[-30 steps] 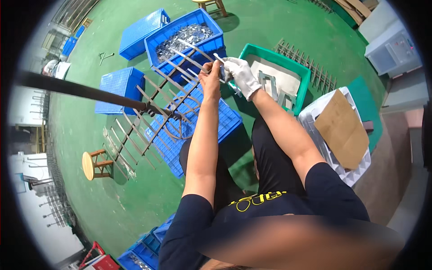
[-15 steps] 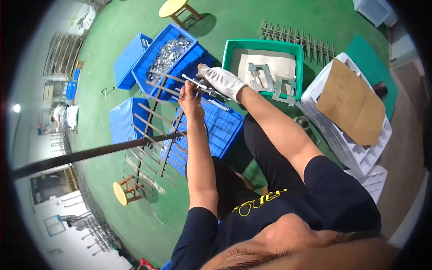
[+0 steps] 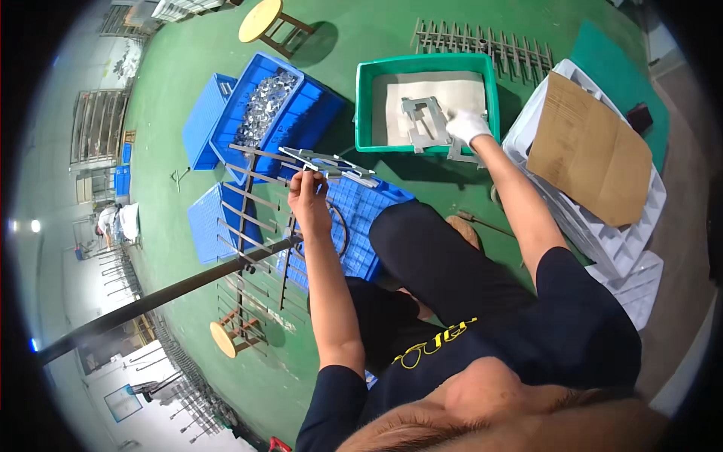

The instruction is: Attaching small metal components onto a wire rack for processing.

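My bare left hand [image 3: 309, 202] is closed on the near edge of a flat silver metal bracket [image 3: 325, 162], held above a blue crate [image 3: 361, 218]. More bracket pieces show just beyond its fingertips. Beside it stands a rack with rows of thin metal prongs [image 3: 248, 197]. Out to the right, my right hand [image 3: 468, 126], in a white glove, reaches over the green crate [image 3: 427, 62]. Its fingers are closed at the edge of a grey cut-out bracket [image 3: 424, 126] lying on a pale sheet. A second bracket [image 3: 462, 155] is partly hidden below the glove.
A blue bin [image 3: 301, 102] full of small metal parts stands to the left of the green crate. A dark bar [image 3: 173, 285] crosses at the left. White stacked trays with cardboard [image 3: 591, 151] stand right. A round stool [image 3: 260, 19] and a pronged rack [image 3: 482, 45] lie farther off.
My right hand has left the pieces beside my left hand and moved right to the brackets in the green crate. My left hand keeps its hold on the bracket.
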`<action>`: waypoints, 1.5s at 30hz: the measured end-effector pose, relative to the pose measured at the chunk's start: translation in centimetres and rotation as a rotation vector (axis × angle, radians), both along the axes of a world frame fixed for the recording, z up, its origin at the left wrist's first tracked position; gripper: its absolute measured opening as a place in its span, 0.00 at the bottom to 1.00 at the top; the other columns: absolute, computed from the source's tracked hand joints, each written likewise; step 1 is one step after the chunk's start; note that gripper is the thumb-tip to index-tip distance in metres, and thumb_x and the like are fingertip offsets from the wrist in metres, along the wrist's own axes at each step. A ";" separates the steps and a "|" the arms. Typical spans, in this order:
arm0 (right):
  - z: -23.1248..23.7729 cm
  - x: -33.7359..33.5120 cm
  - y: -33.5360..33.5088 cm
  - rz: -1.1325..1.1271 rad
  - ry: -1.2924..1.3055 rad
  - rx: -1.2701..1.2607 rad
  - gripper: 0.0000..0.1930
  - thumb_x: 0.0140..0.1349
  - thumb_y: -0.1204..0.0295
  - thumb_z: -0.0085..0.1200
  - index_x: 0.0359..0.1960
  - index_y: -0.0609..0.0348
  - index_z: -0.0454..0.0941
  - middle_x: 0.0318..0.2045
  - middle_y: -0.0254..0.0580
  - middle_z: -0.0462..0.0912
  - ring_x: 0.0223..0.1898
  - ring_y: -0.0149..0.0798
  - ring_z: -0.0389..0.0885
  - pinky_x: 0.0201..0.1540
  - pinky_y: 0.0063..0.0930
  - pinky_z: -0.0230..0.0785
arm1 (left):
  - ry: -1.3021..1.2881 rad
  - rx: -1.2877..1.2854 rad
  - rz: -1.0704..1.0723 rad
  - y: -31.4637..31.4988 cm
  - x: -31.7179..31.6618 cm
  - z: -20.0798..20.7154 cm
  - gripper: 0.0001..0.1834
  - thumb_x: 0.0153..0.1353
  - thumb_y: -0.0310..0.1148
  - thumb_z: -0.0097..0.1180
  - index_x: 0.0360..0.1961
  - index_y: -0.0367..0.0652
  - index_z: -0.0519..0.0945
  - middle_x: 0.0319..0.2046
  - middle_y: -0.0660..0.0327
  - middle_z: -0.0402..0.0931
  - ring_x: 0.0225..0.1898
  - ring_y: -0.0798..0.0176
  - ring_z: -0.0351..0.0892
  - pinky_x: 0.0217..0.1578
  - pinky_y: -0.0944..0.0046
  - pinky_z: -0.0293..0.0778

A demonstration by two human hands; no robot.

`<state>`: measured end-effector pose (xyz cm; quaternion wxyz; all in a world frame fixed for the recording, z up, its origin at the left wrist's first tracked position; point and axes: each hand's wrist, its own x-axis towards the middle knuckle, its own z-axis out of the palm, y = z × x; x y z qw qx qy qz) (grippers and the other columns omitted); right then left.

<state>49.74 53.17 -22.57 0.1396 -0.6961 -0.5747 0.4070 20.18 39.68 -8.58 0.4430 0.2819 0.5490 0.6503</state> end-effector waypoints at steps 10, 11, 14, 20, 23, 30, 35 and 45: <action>-2.2 -0.3 -8.4 0.462 -0.639 0.343 0.16 0.47 0.66 0.48 0.38 0.61 0.74 0.31 0.52 0.77 0.36 0.52 0.76 0.40 0.45 0.66 | 0.138 -0.157 -0.016 -2.3 -0.4 0.8 0.06 0.56 0.35 0.56 0.31 0.45 0.77 0.24 0.64 0.75 0.28 0.71 0.73 0.33 0.73 0.65; -2.6 -0.4 -8.7 0.428 -0.666 0.404 0.14 0.48 0.67 0.47 0.36 0.60 0.75 0.30 0.50 0.77 0.35 0.51 0.76 0.39 0.45 0.66 | 0.152 -0.165 -0.008 -2.6 -0.5 1.0 0.06 0.56 0.35 0.57 0.31 0.44 0.77 0.24 0.64 0.76 0.27 0.71 0.73 0.32 0.74 0.65; -2.5 -0.8 -8.4 0.435 -0.718 0.458 0.12 0.50 0.69 0.46 0.34 0.59 0.76 0.27 0.47 0.78 0.32 0.50 0.76 0.36 0.45 0.66 | 0.162 -0.175 -0.006 -3.8 -0.8 1.8 0.07 0.55 0.35 0.57 0.31 0.44 0.77 0.24 0.64 0.76 0.27 0.72 0.73 0.32 0.74 0.65; 2.3 -2.7 -7.5 0.701 -0.972 0.419 0.11 0.52 0.71 0.42 0.26 0.55 0.80 0.25 0.45 0.80 0.27 0.49 0.77 0.28 0.46 0.64 | 0.151 -0.192 0.004 -7.1 -2.6 2.6 0.07 0.55 0.35 0.56 0.29 0.44 0.78 0.24 0.65 0.76 0.27 0.72 0.73 0.31 0.74 0.64; 6.9 -3.8 -8.4 0.729 -1.016 0.538 0.13 0.54 0.70 0.41 0.23 0.53 0.81 0.26 0.46 0.81 0.26 0.49 0.77 0.25 0.48 0.62 | 0.138 -0.186 0.070 -10.2 -4.0 2.4 0.07 0.54 0.35 0.57 0.29 0.43 0.77 0.23 0.65 0.76 0.26 0.72 0.73 0.30 0.75 0.64; 24.6 0.8 -13.3 0.354 -0.207 0.667 0.16 0.53 0.71 0.44 0.42 0.63 0.76 0.28 0.46 0.81 0.25 0.39 0.77 0.32 0.28 0.69 | 0.185 -0.165 -0.089 -18.2 -4.1 2.7 0.10 0.55 0.36 0.56 0.32 0.41 0.78 0.25 0.63 0.76 0.28 0.70 0.73 0.32 0.73 0.66; 30.3 1.9 -20.9 0.179 0.536 0.497 0.13 0.55 0.78 0.44 0.41 0.65 0.75 0.22 0.39 0.77 0.24 0.29 0.74 0.32 0.20 0.69 | 0.118 -0.101 -0.191 -21.0 -2.5 3.2 0.12 0.57 0.39 0.55 0.36 0.41 0.78 0.29 0.62 0.77 0.31 0.67 0.75 0.35 0.71 0.68; 26.4 -8.5 -26.9 0.439 0.931 0.275 0.11 0.55 0.78 0.46 0.39 0.67 0.75 0.20 0.37 0.77 0.23 0.29 0.75 0.29 0.16 0.65 | -0.569 0.113 -0.267 -23.4 -3.7 0.4 0.16 0.60 0.40 0.51 0.44 0.40 0.74 0.36 0.56 0.78 0.36 0.62 0.78 0.38 0.68 0.70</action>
